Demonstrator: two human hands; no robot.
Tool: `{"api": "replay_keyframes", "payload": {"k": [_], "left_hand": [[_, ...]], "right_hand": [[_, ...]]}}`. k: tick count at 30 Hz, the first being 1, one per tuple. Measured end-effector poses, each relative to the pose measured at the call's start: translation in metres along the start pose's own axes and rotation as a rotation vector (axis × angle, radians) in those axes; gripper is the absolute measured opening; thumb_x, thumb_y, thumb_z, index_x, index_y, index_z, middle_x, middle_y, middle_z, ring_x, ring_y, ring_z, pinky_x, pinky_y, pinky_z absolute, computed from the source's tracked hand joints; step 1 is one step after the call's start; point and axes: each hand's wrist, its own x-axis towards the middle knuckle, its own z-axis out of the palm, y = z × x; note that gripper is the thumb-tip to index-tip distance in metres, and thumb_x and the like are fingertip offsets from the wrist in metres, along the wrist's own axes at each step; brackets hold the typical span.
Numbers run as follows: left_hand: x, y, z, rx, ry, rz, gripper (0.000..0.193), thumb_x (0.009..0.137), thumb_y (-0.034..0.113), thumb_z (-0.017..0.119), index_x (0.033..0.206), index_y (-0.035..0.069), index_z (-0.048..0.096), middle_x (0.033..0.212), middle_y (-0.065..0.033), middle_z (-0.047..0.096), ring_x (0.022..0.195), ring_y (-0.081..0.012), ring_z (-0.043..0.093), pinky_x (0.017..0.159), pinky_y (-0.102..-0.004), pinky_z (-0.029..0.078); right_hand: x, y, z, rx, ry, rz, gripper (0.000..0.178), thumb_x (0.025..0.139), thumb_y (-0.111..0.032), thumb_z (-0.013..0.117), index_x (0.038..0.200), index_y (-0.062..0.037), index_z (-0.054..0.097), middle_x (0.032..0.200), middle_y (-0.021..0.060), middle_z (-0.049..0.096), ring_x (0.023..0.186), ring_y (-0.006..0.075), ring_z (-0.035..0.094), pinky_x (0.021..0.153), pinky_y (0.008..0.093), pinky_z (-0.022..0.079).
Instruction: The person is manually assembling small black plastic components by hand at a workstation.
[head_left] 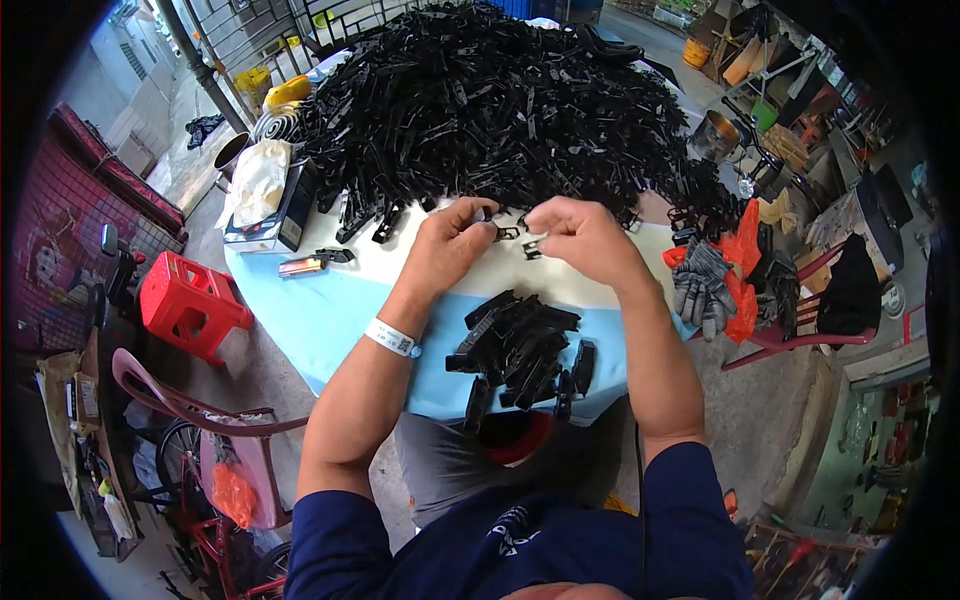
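Observation:
A large heap of small black plastic parts (pixel 480 110) covers the far side of the table. At its near edge, my left hand (pixel 447 250) is closed, thumb and forefinger pinching a small black plastic part (pixel 487 213). My right hand (pixel 588 243) is just right of it, fingers curled together at the tips; what they hold, if anything, I cannot make out. A small black part with an opening (pixel 508 233) shows between the hands, and another small piece (pixel 532 248) sits below the right fingertips. Closer to me lies a smaller pile of black parts (pixel 520 350) on the light blue cloth (pixel 290 320).
Left on the table are a box (pixel 290 215) with a white bag on top, and a lighter-like item (pixel 302 267). Grey gloves (pixel 703 285) and an orange bag (pixel 742 250) hang at the right edge. A red stool (pixel 190 305) and pink chair (pixel 235 470) stand left.

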Motion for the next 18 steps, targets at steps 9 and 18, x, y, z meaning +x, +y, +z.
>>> {"api": "replay_keyframes", "payload": {"k": [9, 18], "left_hand": [[0.001, 0.012, -0.002, -0.219, 0.038, -0.119, 0.024, 0.094, 0.018, 0.057, 0.11, 0.004, 0.069, 0.09, -0.0014, 0.069, 0.083, -0.0085, 0.06, 0.073, -0.0236, 0.047], [-0.001, 0.014, 0.0, -0.548, -0.038, -0.127, 0.027, 0.098, 0.017, 0.053, 0.114, 0.003, 0.068, 0.094, -0.0037, 0.07, 0.086, -0.0109, 0.064, 0.075, -0.0267, 0.049]], "right_hand": [[-0.009, -0.008, -0.002, -0.704, -0.15, -0.193, 0.03, 0.078, -0.006, 0.064, 0.108, -0.005, 0.07, 0.105, 0.0156, 0.073, 0.093, 0.034, 0.071, 0.083, 0.0414, 0.056], [0.0, -0.002, 0.02, -0.185, 0.164, -0.305, 0.027, 0.085, -0.003, 0.077, 0.111, -0.0032, 0.07, 0.091, 0.0054, 0.071, 0.082, 0.0106, 0.067, 0.074, 0.0274, 0.056]]}}
